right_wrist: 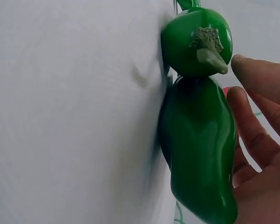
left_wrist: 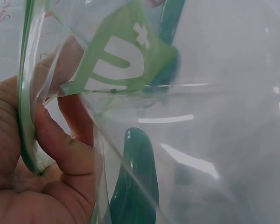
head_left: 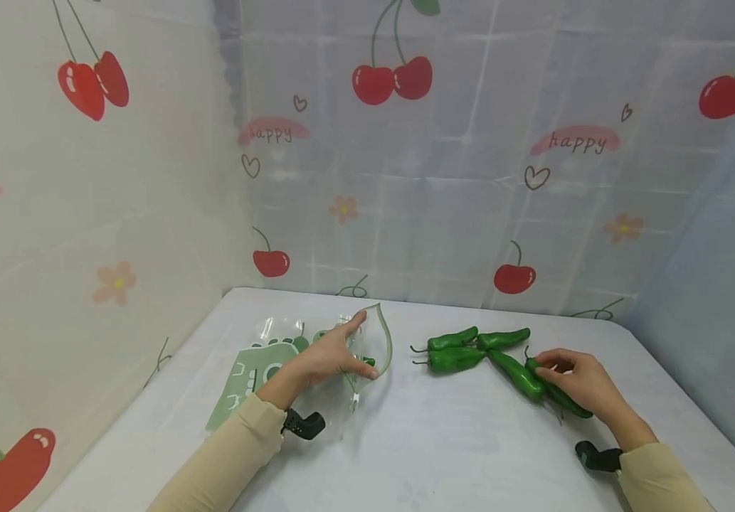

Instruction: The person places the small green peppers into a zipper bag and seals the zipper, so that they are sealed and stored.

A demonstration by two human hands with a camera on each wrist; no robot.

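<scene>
My left hand (head_left: 324, 355) holds the mouth of a clear zip bag (head_left: 385, 341) spread, thumb and index finger wide apart at its rim. The bag has a light green print (head_left: 252, 377) and a green zip edge (left_wrist: 25, 102). A dark green tip (head_left: 368, 361) shows at the mouth beside the thumb. Through the film, the left wrist view shows a green pepper (left_wrist: 137, 182). On the right, my right hand (head_left: 575, 373) reaches over a green pepper (head_left: 570, 402), fingertips at its stem end. In the right wrist view the fingers (right_wrist: 254, 126) lie alongside the pepper.
Several more green peppers lie at the table's middle right, among them two with stems pointing left (head_left: 453, 359) and one slanting beside the right hand (head_left: 517, 375). A white cloth (head_left: 444, 448) covers the table. Cherry-printed curtains (head_left: 431, 213) enclose it at the back and sides.
</scene>
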